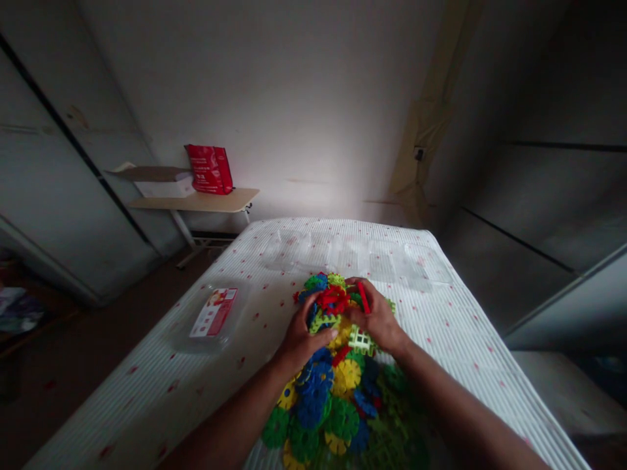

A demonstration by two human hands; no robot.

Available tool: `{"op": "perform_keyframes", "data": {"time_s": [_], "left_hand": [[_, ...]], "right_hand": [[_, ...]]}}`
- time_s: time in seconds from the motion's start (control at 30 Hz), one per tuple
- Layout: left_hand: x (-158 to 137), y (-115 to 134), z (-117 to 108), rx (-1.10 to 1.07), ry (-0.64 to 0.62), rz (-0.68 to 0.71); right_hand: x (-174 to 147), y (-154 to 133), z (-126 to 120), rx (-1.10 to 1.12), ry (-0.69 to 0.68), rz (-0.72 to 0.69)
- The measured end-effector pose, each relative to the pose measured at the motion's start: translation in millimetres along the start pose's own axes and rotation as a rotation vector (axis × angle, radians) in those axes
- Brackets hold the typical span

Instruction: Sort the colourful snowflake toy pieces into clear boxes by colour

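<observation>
Right hand grips a red strip between its fingers, long axis pointing mostly forward.
Left hand curves round the heap, its grip unclear; red pieces lie between both hands.

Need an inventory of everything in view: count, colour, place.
Tablecloth: one, white with red marks, centre
Toy pieces: many, red, yellow, green, blue, heaped on tablecloth
Trays: count unclear, transparent, far end of tablecloth
Container: one, clear with red-and-white label, left on tablecloth
Side table: one, beige, back left
Bag: one, red, on side table
Box: one, white, beside bag
Wall: one, whitish, behind
Socket: one, dark, on wall, right
Left hand: one, heap's left side
Right hand: one, heap's right side, touching red strip
</observation>
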State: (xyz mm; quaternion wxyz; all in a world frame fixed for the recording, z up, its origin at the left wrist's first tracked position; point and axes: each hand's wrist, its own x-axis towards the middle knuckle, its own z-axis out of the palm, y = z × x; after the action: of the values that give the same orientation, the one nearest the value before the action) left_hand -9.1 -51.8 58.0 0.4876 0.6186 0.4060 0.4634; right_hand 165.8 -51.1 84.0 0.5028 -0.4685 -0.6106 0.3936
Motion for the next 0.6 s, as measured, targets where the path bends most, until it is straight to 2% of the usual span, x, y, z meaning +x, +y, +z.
{"op": "perform_keyframes", "data": {"time_s": [0.13,0.27,0.5,0.6], "left_hand": [[0.9,17.0,-0.2,0.001,-0.033,0.067],[2.5,28.2,6.5,0.009,-0.039,0.130],[7.4,23.8,32.9,-0.008,-0.114,0.178],[7.2,20.4,45.8,-0.036,-0.175,0.206]], "right_hand": [[8.3,-6.6,-7.6,-0.005,0.080,0.052],[12.4,3.2,-15.4,-0.012,0.137,0.141],[4.6,17.0,-28.6,0.062,0.198,0.223],[3.7,23.1,-37.0,-0.070,0.207,0.209]]}}
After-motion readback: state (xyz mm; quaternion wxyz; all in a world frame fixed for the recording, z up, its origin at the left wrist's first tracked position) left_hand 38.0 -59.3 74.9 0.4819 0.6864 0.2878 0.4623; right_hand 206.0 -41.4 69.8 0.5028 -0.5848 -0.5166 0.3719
